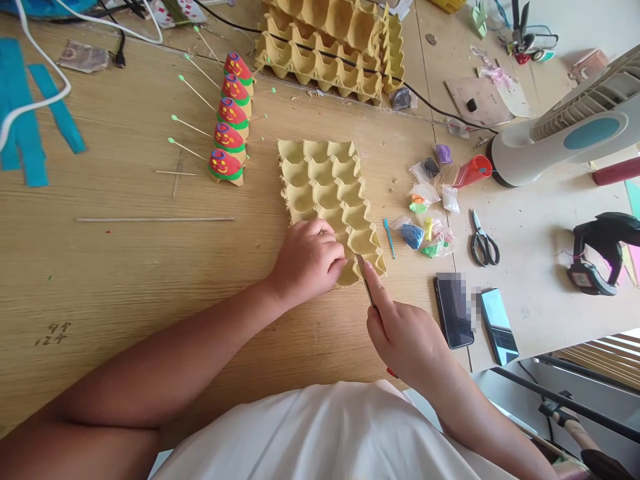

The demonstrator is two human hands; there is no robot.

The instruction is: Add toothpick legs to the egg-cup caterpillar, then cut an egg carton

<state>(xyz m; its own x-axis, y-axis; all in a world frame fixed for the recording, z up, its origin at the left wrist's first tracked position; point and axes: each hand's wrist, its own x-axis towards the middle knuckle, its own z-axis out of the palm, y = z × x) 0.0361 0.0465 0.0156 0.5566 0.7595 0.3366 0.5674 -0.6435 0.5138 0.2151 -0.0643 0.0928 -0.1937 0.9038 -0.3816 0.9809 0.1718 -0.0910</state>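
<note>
A piece of yellow pulp egg carton (327,177), several cups long, lies on the wooden table. My left hand (313,257) is closed on its near part, fingers curled over the cups. In my right hand (403,330) is a knife (367,283), index finger stretched along its back. The blade tip touches the carton among the near cups, just right of my left fingers. A red end of the handle shows below my right palm; the rest of the handle is hidden.
Painted carton cups (229,137) with smiling faces and green-tipped sticks stand in a row at left. More egg cartons (320,57) are stacked behind. Bagged clay (413,235), scissors (483,243), two phones (454,313) and a white fan (555,133) sit to the right.
</note>
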